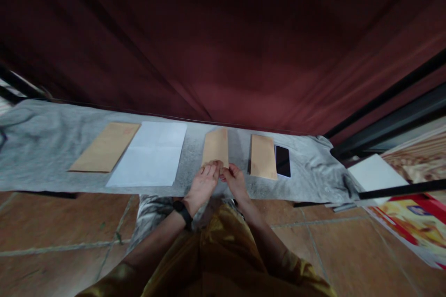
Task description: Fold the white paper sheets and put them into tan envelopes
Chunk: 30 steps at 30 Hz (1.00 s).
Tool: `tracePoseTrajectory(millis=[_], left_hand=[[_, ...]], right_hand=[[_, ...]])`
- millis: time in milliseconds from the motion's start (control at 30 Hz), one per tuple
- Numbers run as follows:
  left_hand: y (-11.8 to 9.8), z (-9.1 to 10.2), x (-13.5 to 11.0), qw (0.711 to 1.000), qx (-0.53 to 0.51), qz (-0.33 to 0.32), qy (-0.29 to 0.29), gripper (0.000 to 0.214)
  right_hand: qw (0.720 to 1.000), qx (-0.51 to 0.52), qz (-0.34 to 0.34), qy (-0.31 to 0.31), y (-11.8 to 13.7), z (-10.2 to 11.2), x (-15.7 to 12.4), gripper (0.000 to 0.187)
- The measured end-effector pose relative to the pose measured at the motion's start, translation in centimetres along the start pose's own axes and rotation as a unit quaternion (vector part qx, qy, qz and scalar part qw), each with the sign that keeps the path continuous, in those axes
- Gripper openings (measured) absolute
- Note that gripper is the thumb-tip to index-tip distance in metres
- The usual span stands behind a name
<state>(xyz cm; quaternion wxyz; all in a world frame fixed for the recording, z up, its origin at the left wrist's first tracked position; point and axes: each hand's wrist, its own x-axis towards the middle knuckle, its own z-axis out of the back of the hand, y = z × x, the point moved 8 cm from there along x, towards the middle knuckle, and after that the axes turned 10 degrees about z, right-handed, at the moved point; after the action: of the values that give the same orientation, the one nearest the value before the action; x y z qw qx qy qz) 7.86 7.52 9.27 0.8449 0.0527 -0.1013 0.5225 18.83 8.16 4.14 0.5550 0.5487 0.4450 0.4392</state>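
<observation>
A brown envelope [216,146] lies lengthwise on the grey cloth [42,139] in front of me. My left hand [204,183] and my right hand [235,180] both pinch its near end, fingers closed on the edge. A black watch is on my left wrist. To the right lies a second brown envelope [263,157], with a black phone [282,161] beside it. To the left lie a stack of white paper sheets [149,153] and a larger brown envelope [106,147].
A dark red curtain [223,41] hangs behind the cloth. Terracotta floor tiles [52,236] lie below. At right are black metal bars [393,190], a white sheet [374,171] and a colourful printed poster [414,222]. My yellow garment fills the bottom.
</observation>
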Motion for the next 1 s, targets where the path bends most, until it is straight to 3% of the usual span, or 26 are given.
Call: tracePoseTrajectory(millis=[133,233,367,433,500,600,700,767,867,1000], left_hand=[[0.8,0.4,0.2,0.999,0.001,0.026,0.032,0.051],[1.8,1.3,0.4,0.998,-0.015,0.048,0.030,0.045],[4.3,3.2,1.2,0.987,-0.099,0.129,-0.018,0.030],[5.9,4.0,1.5,0.962,-0.183,0.195,-0.060,0.027],[7.5,3.9,1.4,0.915,-0.294,0.260,-0.097,0.025],[8.7,1.4,0.9,0.809,-0.471,0.341,-0.088,0.029],[8.0,-1.9,0.0,0.684,-0.615,0.389,-0.041,0.035],[7.2,-3.3,-0.7,0.617,-0.675,0.404,-0.025,0.038],[6.3,-4.4,-1.5,0.557,-0.717,0.419,-0.007,0.042],[5.5,-5.6,-2.2,0.517,-0.740,0.431,0.026,0.045]], right_hand=[[0.999,-0.014,0.036,0.006,0.7,-0.1,0.2,0.029],[0.998,0.016,0.045,0.027,0.7,-0.7,0.1,0.043],[0.999,0.011,0.030,0.035,-0.2,-1.1,-0.2,0.064],[0.999,0.000,0.016,0.027,-0.9,-1.1,-0.3,0.066],[1.000,0.004,-0.004,0.018,-1.6,-1.2,-0.3,0.064],[0.998,0.033,-0.041,0.021,-2.6,-1.7,-0.4,0.058],[0.994,0.076,-0.071,0.039,-3.1,-2.6,-0.6,0.047],[0.989,0.114,-0.081,0.039,-3.3,-2.9,-0.8,0.046],[0.986,0.136,-0.096,0.022,-3.8,-2.7,-1.0,0.046],[0.990,0.118,-0.081,0.020,-4.4,-2.2,-0.9,0.044]])
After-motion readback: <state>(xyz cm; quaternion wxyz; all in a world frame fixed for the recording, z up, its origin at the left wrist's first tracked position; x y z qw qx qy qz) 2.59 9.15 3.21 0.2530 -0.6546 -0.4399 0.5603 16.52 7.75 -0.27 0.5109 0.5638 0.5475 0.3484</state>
